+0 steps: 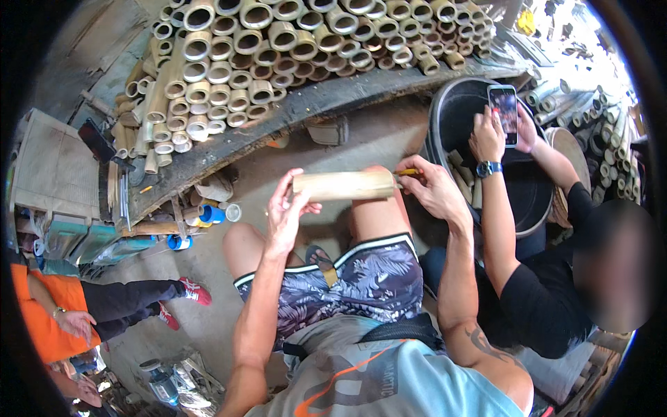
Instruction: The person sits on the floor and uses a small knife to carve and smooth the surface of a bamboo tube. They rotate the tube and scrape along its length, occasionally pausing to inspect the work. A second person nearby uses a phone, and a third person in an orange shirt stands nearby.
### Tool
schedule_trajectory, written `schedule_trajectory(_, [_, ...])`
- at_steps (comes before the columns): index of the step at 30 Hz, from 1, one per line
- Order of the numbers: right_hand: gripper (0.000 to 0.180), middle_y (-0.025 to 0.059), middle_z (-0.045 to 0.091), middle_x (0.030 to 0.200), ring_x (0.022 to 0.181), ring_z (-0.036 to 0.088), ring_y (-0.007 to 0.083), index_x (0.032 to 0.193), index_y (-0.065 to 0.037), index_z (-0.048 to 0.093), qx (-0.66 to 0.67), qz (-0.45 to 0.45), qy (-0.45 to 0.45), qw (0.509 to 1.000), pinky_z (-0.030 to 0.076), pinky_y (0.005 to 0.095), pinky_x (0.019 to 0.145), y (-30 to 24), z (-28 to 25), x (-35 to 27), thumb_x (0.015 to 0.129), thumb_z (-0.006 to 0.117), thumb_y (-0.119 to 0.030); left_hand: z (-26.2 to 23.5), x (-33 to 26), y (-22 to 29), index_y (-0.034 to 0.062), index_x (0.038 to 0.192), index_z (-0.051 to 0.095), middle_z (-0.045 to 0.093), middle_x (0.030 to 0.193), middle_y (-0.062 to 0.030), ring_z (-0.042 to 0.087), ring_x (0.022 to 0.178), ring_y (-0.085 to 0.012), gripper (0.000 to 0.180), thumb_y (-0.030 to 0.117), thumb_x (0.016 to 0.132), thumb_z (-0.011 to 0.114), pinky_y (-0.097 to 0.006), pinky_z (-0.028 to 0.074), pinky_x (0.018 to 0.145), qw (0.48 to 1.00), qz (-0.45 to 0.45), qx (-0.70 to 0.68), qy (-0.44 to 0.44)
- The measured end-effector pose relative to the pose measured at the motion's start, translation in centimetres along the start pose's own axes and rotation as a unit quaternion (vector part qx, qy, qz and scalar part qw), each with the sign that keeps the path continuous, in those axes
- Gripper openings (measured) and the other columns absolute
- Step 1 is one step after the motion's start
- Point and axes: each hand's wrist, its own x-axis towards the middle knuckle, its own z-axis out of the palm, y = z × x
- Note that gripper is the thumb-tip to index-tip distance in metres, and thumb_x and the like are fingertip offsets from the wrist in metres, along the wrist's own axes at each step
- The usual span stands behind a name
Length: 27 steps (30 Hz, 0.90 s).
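Note:
My left hand [283, 212] grips the left end of a pale bamboo tube [344, 185], which lies crosswise above my lap. At the tube's right end, my right hand [439, 192] is closed on a thin yellow pencil-like tool [408, 172] with a dark part near the tube. The fingers partly hide this tool, so its exact kind is unclear. Below the tube are my bare knees and dark patterned shorts [347, 288].
Cut bamboo tubes [281, 36] are stacked on a dark bench [333, 99] ahead. To the right stands a black tub [436, 128] holding bamboo pieces. Beside it, a person in black holds a phone [503, 117]. Someone in orange [52, 320] is at left.

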Motion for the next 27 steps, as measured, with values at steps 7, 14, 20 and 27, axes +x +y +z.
schedule_trajectory(7, [0.015,0.0147,0.072,0.095,0.087,0.071,0.0265,0.108,-0.001,0.071,-0.009,-0.164,0.079,0.983,0.055,0.0362,0.079,-6.2,2.5,1.3,0.098,0.068,-0.012,0.5,0.3,-0.5,0.0046,0.146,0.048,0.069,0.111,-0.0116,0.072,0.079,-0.0189,0.049,0.003,0.100,0.064,-0.033,0.063,0.073,1.000,-0.001,-0.007,0.015])
schedule_trajectory(14, [0.016,0.0142,0.073,0.094,0.085,0.072,0.0248,0.108,0.000,0.073,0.040,-0.238,0.026,0.970,0.055,0.0346,0.077,-10.3,5.7,2.9,0.095,0.070,-0.008,-0.1,0.0,0.5,0.0030,0.148,0.046,0.063,0.127,-0.0135,0.073,0.086,-0.0194,0.048,0.009,0.104,0.063,-0.031,0.062,0.075,0.998,0.030,0.049,-0.024])
schedule_trajectory(20, [0.016,0.0121,0.074,0.093,0.078,0.069,0.0203,0.109,-0.002,0.074,0.061,-0.223,0.030,0.973,0.055,0.0326,0.073,-9.8,6.4,2.6,0.095,0.071,-0.010,-0.1,-0.1,0.4,0.0029,0.148,0.046,0.062,0.128,-0.0130,0.073,0.086,-0.0190,0.049,0.010,0.103,0.064,-0.030,0.062,0.074,0.999,0.026,0.042,-0.016])
schedule_trajectory(27, [0.021,0.0136,0.075,0.096,0.084,0.072,0.0230,0.112,-0.002,0.073,0.071,-0.217,0.049,0.972,0.056,0.0346,0.074,-8.9,5.3,2.0,0.098,0.070,-0.018,0.6,0.2,0.3,0.0078,0.146,0.051,0.067,0.121,-0.0105,0.073,0.087,-0.0174,0.049,0.012,0.100,0.068,-0.029,0.063,0.070,0.998,0.039,0.039,0.003])
